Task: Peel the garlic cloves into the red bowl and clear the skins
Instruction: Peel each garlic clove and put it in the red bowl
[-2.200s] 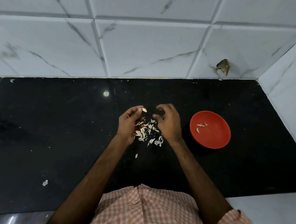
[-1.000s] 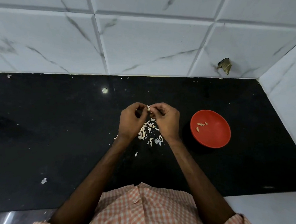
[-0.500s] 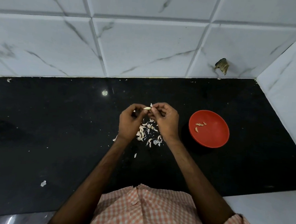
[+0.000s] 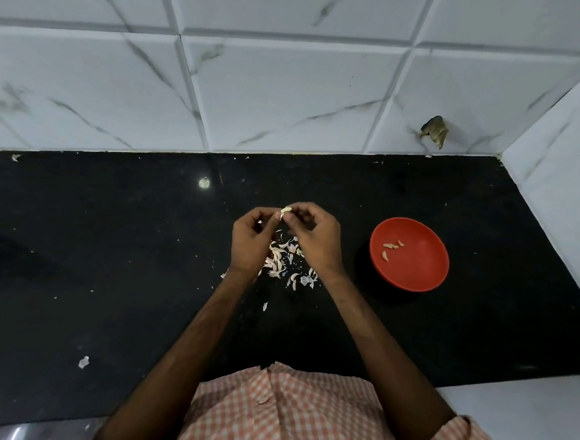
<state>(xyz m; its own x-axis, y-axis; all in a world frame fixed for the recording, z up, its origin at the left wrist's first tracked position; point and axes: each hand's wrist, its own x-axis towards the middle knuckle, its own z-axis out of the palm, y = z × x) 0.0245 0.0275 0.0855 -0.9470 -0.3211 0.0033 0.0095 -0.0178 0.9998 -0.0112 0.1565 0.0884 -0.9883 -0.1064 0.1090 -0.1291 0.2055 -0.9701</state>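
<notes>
Hands meeting at the fingertips over the black tabletop [image 4: 108, 241]: left hand [image 4: 251, 243] and right hand [image 4: 316, 239], fingers curled, pinch a single garlic clove [image 4: 285, 211] between them. Beneath and between the two hands, a loose pile of skins [image 4: 280, 260] lies on the tabletop; stray flakes [image 4: 83, 361] lie nearer and to the left. Red bowl [image 4: 415, 273] stands on the tabletop to the right of the right hand, apart from it, with a few peeled cloves [image 4: 391, 247] in its left half. Tiled wall [image 4: 273, 98] bounds the far edge.
</notes>
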